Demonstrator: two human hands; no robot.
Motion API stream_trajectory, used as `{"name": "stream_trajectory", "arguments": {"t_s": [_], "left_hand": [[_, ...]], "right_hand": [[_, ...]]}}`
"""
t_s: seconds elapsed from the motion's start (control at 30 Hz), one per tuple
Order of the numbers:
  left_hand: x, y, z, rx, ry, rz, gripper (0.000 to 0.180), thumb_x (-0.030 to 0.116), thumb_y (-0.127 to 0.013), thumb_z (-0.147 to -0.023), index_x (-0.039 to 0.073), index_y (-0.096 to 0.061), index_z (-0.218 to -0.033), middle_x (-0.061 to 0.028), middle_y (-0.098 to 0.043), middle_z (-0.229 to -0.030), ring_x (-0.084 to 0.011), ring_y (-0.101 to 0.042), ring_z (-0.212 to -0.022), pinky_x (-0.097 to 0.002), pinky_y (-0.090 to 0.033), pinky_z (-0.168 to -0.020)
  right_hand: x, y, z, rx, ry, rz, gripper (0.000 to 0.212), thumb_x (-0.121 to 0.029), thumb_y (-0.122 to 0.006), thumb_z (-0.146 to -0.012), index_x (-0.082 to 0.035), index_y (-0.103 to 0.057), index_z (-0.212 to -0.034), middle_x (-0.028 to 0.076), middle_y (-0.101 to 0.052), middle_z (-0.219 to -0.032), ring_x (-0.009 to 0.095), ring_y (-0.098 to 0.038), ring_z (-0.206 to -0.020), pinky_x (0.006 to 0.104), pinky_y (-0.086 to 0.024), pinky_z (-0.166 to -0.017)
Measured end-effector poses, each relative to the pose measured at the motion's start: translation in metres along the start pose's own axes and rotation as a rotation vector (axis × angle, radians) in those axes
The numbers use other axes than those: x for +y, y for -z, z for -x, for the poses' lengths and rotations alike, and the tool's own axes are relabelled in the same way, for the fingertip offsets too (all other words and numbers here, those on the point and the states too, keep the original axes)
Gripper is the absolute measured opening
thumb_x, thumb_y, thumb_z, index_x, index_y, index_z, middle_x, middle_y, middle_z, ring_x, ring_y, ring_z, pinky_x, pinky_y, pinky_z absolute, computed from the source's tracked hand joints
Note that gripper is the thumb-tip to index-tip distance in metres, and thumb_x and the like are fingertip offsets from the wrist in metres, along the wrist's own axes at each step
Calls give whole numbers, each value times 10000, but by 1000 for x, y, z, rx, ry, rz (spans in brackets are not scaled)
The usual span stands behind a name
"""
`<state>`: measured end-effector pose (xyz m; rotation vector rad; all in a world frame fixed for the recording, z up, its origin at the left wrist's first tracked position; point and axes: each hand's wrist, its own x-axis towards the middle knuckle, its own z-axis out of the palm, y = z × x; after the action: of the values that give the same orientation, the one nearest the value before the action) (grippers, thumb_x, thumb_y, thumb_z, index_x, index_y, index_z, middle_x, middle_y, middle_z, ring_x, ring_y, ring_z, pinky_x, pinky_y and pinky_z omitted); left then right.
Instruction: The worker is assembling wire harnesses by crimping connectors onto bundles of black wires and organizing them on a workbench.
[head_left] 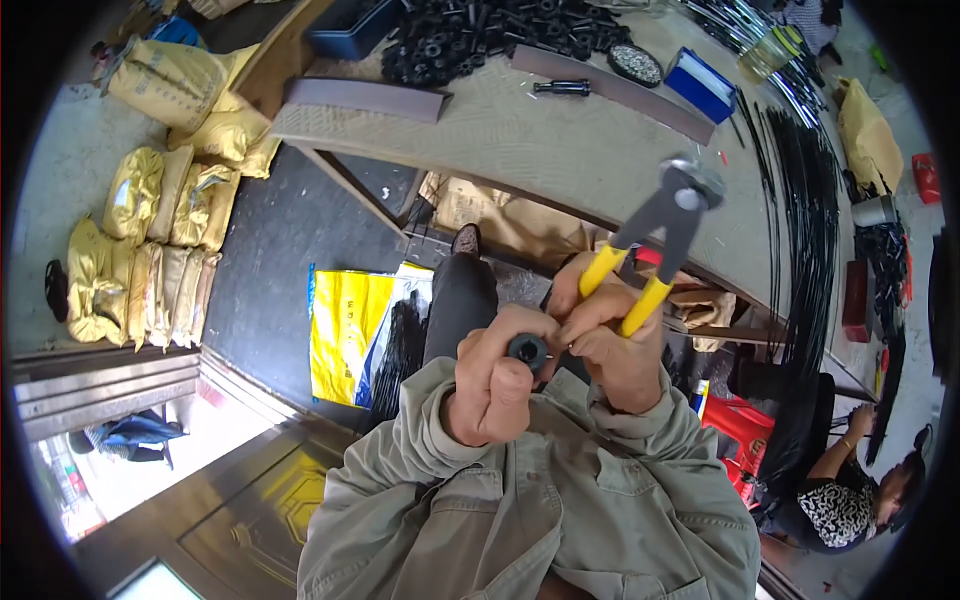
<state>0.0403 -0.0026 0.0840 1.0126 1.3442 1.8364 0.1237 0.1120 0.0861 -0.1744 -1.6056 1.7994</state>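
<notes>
My left hand (492, 385) is closed round a black cylindrical part (527, 350), its round hollow end turned up. In my right hand (622, 365) are end-cutting pincers (686, 200) with yellow handles, their dark jaws pointing away over the table edge. The thumb and fingertips of that hand are pinched together right beside the black part; a thin bit seems to show between them, too small to name. On the table lies a similar black part (562, 88), behind it a heap of black parts (500, 35). A round dish (635, 65) of small pale pieces stands nearby.
The worktable (450, 140) spans ahead, with a blue box (700, 85) and a bundle of long black strips (800, 230) at right. Yellow sacks (130, 200) are stacked on the left. Another person (840, 500) sits at far right. A yellow bag (350, 330) lies on the floor.
</notes>
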Motion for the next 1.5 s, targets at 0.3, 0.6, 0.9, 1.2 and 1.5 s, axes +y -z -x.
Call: {"name": "stream_trajectory", "arguments": {"t_s": [0.3, 0.6, 0.9, 1.2, 1.5], "left_hand": [[4, -13, 21, 68, -287, -128, 445, 393, -347, -935, -24, -498, -958, -74, -499, -651, -111, -473, -516, -236, -365, -489], [-10, -21, 33, 109, -225, -79, 467, 405, -351, -930, -36, -501, -968, -70, -541, -750, -95, -459, -510, -227, -349, -481], [-7, -14, 32, 113, -243, -86, 483, 414, -334, -932, -38, -504, -952, -75, -542, -782, -89, -446, -507, -229, -337, -476], [-5, -9, 33, 126, -269, -128, 492, 430, -326, -929, -30, -501, -927, -77, -529, -750, -112, -458, -511, -241, -350, -482], [-9, 1, 33, 192, -277, -277, 524, 458, -312, -927, -32, -499, -927, -90, -526, -741, -125, -494, -560, -250, -381, -525]], "right_hand": [[-32, -10, 33, 197, 65, 453, 123, -80, -713, -679, -10, -617, -710, 103, -548, -831, 161, -541, -688, 256, -435, -580], [-32, -5, 44, 62, -25, 308, 129, -66, -679, -728, -43, -606, -831, 108, -541, -847, 149, -519, -707, 249, -411, -601], [-19, -18, 34, 9, 298, 203, 164, -13, -711, -690, -27, -645, -839, 101, -537, -822, 145, -510, -677, 245, -403, -588], [-11, -24, 38, 22, 282, 252, 137, -103, -701, -724, -72, -619, -828, 98, -508, -860, 135, -456, -723, 259, -368, -632], [-8, -34, 30, -10, 250, 170, 188, 28, -706, -671, -19, -646, -842, 108, -543, -861, 160, -520, -688, 245, -417, -602]]}}
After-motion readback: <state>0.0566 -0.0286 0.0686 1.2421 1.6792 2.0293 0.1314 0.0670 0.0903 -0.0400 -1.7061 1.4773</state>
